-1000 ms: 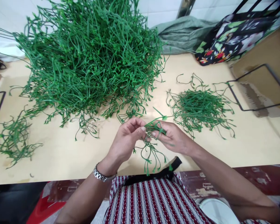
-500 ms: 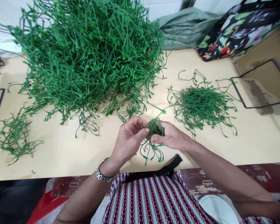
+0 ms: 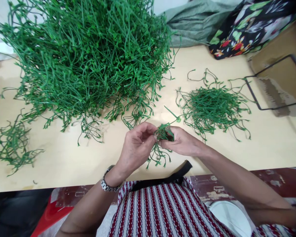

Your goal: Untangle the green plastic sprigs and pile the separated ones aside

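Observation:
Near the table's front edge, both hands meet around a small bunch of green artificial plant stems [image 3: 159,154], whose thin ends hang down below the fingers. My right hand [image 3: 184,141] wraps round the bunch from the right, thumb across it. On the other side, my left hand [image 3: 139,143] pinches the stems between thumb and forefinger; its exact grip point is partly hidden. Just beyond the fingers is a short green sprig [image 3: 172,113] with a pale green end. A flat pile of similar stems [image 3: 212,107] lies to the right of my hands.
A large heap of green stems [image 3: 88,62] fills the table's back left. A smaller cluster [image 3: 13,144] lies at far left. At right are a cardboard box [image 3: 281,75], a black wire frame [image 3: 259,95] and a floral bag [image 3: 246,31]. Grey-green cloth [image 3: 192,23] lies behind.
My fingers have closed in tighter round the bunch. The long stem that stuck out from it toward the pale green end no longer shows there. The view has shifted slightly.

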`<state>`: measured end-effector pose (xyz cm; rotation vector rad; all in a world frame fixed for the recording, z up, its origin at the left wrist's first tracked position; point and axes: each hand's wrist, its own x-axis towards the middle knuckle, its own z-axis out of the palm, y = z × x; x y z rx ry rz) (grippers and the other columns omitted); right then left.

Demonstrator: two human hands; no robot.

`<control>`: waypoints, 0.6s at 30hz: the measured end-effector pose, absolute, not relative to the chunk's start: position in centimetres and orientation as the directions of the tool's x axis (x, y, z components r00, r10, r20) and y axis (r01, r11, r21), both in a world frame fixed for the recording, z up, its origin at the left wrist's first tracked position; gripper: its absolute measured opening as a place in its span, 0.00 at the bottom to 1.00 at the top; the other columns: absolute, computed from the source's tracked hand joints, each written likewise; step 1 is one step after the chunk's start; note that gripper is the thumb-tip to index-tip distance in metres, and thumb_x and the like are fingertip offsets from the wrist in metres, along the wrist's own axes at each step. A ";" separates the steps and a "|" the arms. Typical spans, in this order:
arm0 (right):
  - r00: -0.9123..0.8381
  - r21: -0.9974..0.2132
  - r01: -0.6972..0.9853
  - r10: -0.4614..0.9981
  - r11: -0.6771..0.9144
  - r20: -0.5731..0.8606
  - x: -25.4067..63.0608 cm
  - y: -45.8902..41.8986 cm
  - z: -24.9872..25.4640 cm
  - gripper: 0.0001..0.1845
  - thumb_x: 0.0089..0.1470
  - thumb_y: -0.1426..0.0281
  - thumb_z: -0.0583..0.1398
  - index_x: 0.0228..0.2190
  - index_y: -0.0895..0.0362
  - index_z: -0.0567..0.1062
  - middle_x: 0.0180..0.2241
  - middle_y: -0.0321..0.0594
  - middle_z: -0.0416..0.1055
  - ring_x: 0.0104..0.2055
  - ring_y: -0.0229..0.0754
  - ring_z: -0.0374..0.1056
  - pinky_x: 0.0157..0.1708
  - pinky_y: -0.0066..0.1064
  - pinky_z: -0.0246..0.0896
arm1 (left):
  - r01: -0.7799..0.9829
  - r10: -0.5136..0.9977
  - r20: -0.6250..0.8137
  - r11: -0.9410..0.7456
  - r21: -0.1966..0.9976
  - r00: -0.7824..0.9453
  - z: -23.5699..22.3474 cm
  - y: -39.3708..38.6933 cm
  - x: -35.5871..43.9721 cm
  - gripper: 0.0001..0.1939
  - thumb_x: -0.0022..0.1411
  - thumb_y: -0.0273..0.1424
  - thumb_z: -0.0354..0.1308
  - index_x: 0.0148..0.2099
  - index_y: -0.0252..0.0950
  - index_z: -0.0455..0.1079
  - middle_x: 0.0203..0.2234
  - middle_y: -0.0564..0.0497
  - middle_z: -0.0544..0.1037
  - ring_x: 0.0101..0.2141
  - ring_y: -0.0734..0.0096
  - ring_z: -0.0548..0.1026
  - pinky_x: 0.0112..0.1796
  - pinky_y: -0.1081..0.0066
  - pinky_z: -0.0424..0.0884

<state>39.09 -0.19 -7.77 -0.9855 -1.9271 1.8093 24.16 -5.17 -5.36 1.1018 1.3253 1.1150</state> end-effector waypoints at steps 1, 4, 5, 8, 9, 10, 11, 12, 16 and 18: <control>-0.706 -0.965 0.256 0.670 -0.060 -0.229 39.2 -0.1 -7.8 0.04 0.47 0.73 0.56 0.26 0.60 0.64 0.24 0.31 0.59 0.26 0.30 0.55 0.25 0.23 0.52 | 0.041 0.991 -0.136 0.136 0.990 -0.019 -5.5 -5.2 24.2 0.05 0.50 0.20 0.54 0.30 0.34 0.66 0.23 0.54 0.70 0.25 0.77 0.67 0.28 0.77 0.63; -0.698 -0.967 0.210 0.671 -0.143 -0.251 39.3 -0.1 -8.4 0.07 0.47 0.70 0.59 0.28 0.60 0.64 0.24 0.31 0.59 0.25 0.30 0.55 0.24 0.23 0.51 | 0.134 0.996 -0.088 0.086 0.987 0.012 -5.8 -5.3 24.2 0.08 0.49 0.18 0.53 0.32 0.35 0.64 0.25 0.54 0.69 0.28 0.76 0.67 0.31 0.75 0.64; -0.707 -0.967 0.179 0.660 -0.179 -0.253 39.4 -0.1 -8.6 0.10 0.47 0.68 0.59 0.28 0.60 0.64 0.23 0.31 0.58 0.25 0.30 0.54 0.23 0.23 0.50 | 0.175 0.998 -0.067 0.066 0.982 0.000 -5.9 -5.3 24.2 0.09 0.49 0.17 0.53 0.32 0.35 0.64 0.25 0.54 0.68 0.28 0.76 0.66 0.31 0.75 0.64; -0.758 -0.954 0.019 0.618 -0.298 -0.208 39.4 -0.3 -9.4 0.16 0.47 0.61 0.61 0.28 0.60 0.63 0.21 0.30 0.57 0.22 0.30 0.54 0.22 0.24 0.51 | 0.289 0.999 0.016 -0.006 0.957 -0.033 -6.1 -5.4 24.2 0.08 0.49 0.17 0.53 0.30 0.35 0.63 0.24 0.55 0.65 0.26 0.76 0.64 0.30 0.74 0.62; -0.769 -0.941 -0.039 0.611 -0.337 -0.187 39.4 -0.4 -9.6 0.17 0.47 0.59 0.60 0.28 0.60 0.63 0.22 0.31 0.58 0.22 0.30 0.54 0.22 0.24 0.52 | 0.321 0.999 0.046 -0.034 0.946 -0.028 -6.1 -5.4 24.2 0.08 0.49 0.17 0.52 0.30 0.35 0.63 0.24 0.55 0.65 0.26 0.77 0.63 0.29 0.74 0.62; -0.773 -0.924 -0.086 0.610 -0.372 -0.174 39.4 -0.6 -9.7 0.18 0.47 0.58 0.60 0.28 0.60 0.63 0.23 0.31 0.59 0.23 0.30 0.55 0.23 0.25 0.52 | 0.347 0.997 0.074 -0.064 0.936 -0.015 -6.1 -5.4 24.2 0.08 0.49 0.17 0.52 0.30 0.35 0.63 0.23 0.55 0.65 0.26 0.77 0.63 0.29 0.75 0.62; -0.774 -0.907 -0.121 0.610 -0.402 -0.167 39.3 -0.7 -9.7 0.19 0.47 0.56 0.60 0.29 0.60 0.63 0.24 0.32 0.59 0.23 0.30 0.56 0.23 0.25 0.53 | 0.369 0.995 0.097 -0.091 0.925 0.001 -6.2 -5.4 24.3 0.08 0.50 0.17 0.52 0.30 0.35 0.63 0.23 0.55 0.65 0.25 0.77 0.63 0.29 0.75 0.62; -0.774 -0.892 -0.142 0.610 -0.429 -0.170 39.3 -0.8 -9.7 0.21 0.46 0.56 0.61 0.29 0.60 0.63 0.25 0.33 0.60 0.24 0.30 0.57 0.24 0.25 0.53 | 0.388 0.993 0.115 -0.112 0.915 0.015 -6.2 -5.5 24.4 0.08 0.50 0.17 0.51 0.30 0.35 0.62 0.23 0.55 0.65 0.25 0.77 0.63 0.29 0.74 0.62; -0.796 -0.857 -0.156 0.577 -0.491 -0.185 39.1 -1.1 -9.4 0.23 0.43 0.58 0.64 0.34 0.59 0.63 0.23 0.30 0.58 0.22 0.29 0.54 0.21 0.23 0.49 | 0.478 0.974 0.220 -0.214 0.852 0.044 -6.4 -5.6 24.7 0.09 0.51 0.16 0.49 0.29 0.36 0.62 0.23 0.54 0.66 0.27 0.75 0.65 0.29 0.74 0.63; -0.816 -0.843 -0.174 0.553 -0.509 -0.166 39.1 -1.1 -9.2 0.22 0.44 0.61 0.64 0.35 0.58 0.63 0.22 0.29 0.57 0.22 0.28 0.53 0.20 0.22 0.48 | 0.511 0.957 0.283 -0.277 0.814 0.068 -6.3 -5.5 24.8 0.10 0.51 0.16 0.48 0.31 0.36 0.63 0.25 0.53 0.68 0.28 0.75 0.67 0.30 0.73 0.64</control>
